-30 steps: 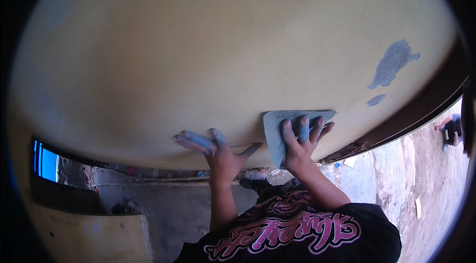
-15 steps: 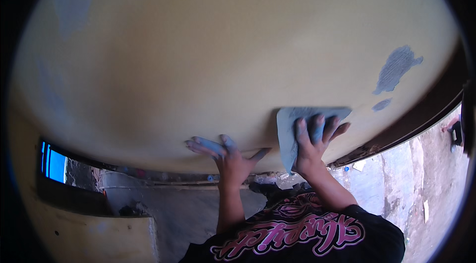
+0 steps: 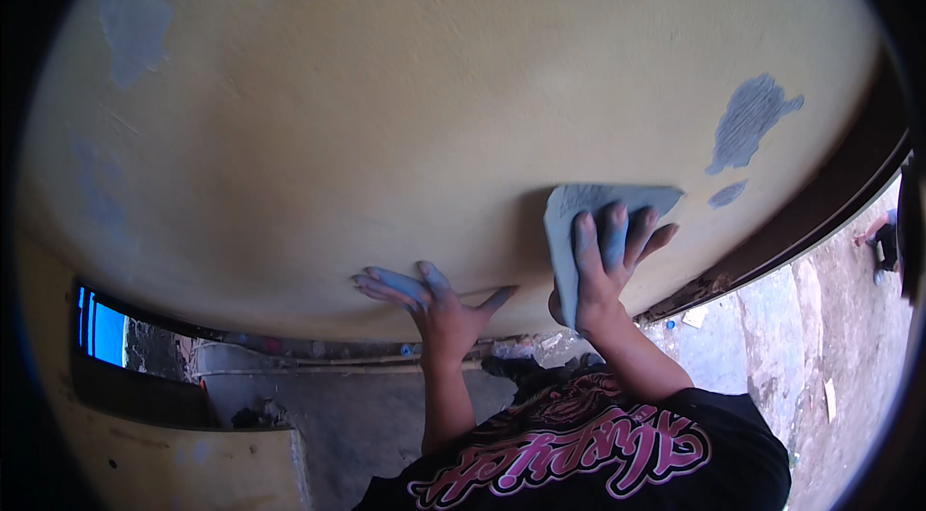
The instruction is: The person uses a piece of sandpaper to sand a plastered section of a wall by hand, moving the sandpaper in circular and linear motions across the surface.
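My right hand (image 3: 608,265) holds a grey sheet of sandpaper (image 3: 617,195) against a yellowish wall (image 3: 415,106). The fingers lie over the front of the sheet, and its lower left edge bends out from the wall beside my palm. To the left, my left hand (image 3: 449,318) rests on the same wall with fingers spread and nothing in it. Bluish-grey dust coats fingers of both hands. A rough grey patch (image 3: 748,125) with a smaller grey patch (image 3: 728,194) below it marks the wall up and right of the sheet.
Paler grey patches (image 3: 135,29) show at the wall's far left. A dark frame (image 3: 801,222) edges the wall on the right. Below lies a stained concrete floor (image 3: 743,347) with small litter. A blue panel (image 3: 103,328) shows through an opening at lower left. Part of another person (image 3: 883,243) appears at far right.
My right hand and the sandpaper have moved slightly up the wall. My left hand stays nearly in place, shifted a little left. The grey patches at right appear further left in the picture.
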A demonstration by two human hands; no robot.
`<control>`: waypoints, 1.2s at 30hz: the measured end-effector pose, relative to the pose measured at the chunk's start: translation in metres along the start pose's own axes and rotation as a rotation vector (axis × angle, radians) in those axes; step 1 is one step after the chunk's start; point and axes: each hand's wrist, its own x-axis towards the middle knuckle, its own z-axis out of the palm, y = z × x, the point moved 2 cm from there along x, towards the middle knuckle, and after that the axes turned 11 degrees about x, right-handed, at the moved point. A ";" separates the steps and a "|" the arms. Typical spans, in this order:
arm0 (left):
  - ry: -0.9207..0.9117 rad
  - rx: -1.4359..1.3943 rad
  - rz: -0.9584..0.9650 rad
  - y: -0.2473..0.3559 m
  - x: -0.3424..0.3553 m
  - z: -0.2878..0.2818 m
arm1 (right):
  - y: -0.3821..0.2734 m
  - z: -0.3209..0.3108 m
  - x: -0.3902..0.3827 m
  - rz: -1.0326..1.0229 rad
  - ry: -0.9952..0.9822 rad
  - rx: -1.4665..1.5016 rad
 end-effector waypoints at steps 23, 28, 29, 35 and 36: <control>0.097 -0.030 0.040 0.000 0.002 0.004 | 0.020 -0.005 -0.004 -0.082 0.059 -0.104; 0.099 -0.063 0.011 0.001 0.002 0.001 | 0.021 0.007 -0.045 -0.100 -0.034 -0.075; 0.096 -0.064 0.013 0.000 0.001 0.002 | 0.014 0.002 -0.037 -0.047 -0.081 -0.029; 0.065 -0.088 -0.015 0.002 -0.001 0.002 | 0.020 -0.002 -0.027 -0.076 0.000 -0.026; 0.060 -0.078 -0.004 0.003 -0.002 0.003 | 0.026 0.005 -0.047 -0.120 0.002 -0.057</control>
